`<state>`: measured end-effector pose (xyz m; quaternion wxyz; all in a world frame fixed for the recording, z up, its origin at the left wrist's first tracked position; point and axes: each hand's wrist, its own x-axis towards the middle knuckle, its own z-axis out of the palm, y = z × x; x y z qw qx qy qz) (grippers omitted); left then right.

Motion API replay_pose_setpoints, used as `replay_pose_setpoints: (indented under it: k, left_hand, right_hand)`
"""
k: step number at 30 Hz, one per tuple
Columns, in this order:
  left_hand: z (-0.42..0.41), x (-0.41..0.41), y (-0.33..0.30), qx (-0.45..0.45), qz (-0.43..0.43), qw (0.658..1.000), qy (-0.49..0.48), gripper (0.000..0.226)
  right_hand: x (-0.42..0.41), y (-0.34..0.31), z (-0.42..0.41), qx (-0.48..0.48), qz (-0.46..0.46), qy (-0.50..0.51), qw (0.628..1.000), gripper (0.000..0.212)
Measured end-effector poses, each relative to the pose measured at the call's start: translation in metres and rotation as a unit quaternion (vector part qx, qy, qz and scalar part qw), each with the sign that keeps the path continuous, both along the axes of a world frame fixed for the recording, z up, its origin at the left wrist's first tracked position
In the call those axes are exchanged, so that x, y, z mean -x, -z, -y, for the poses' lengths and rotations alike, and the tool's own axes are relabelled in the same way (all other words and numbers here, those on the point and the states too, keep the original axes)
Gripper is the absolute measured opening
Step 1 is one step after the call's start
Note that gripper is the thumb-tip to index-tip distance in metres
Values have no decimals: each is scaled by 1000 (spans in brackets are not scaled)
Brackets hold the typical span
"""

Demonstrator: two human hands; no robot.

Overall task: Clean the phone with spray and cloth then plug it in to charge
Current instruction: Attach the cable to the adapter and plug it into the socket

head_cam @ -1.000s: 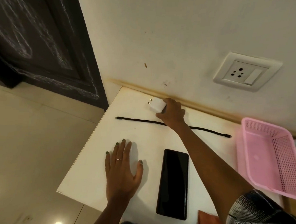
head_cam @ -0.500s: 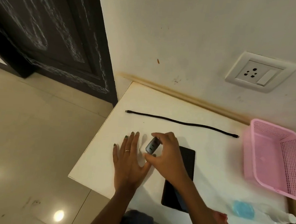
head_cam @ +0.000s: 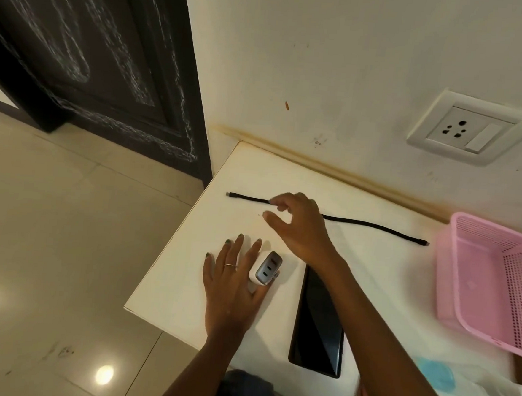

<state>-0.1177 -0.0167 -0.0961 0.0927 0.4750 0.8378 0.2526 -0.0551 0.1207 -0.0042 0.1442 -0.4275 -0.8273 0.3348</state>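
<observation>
My left hand (head_cam: 231, 288) now holds the charger (head_cam: 265, 267) my right hand (head_cam: 297, 228) passed over; the right, released, reaches for the cable (head_cam: 375, 226). The phone (head_cam: 318, 325) lies on the table (head_cam: 357, 266), so charging comes next.

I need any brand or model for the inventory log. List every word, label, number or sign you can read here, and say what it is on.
There is no readable text in this view.
Charger adapter: no print visible on its port face or body.
Phone: screen dark, blank.
Wall socket: no markings legible.
Spray bottle: blue label too blurred to read.
Pink basket and black cable: no print visible.
</observation>
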Motion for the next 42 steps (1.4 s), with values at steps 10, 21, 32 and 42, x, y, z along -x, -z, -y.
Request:
replay_pose_setpoints:
  k: [10,21,32,42]
  left_hand:
    - [-1,1,3,27,-34,999,-1,61]
    - [0,0,1,-6,-2,1000,-10,60]
    - [1,0,7,5,-4,1000,-6,56]
    - [2,1,6,-13,-15,1000,-2,55]
  right_hand:
    - [91,41,-25,-138,159,-133,968,35]
    - [48,42,-36,-70,80,-37,994,17]
    - [-32,-30,23,148,-53,2,987,12]
    - [-56,-12,65,121,-42,64,990,7]
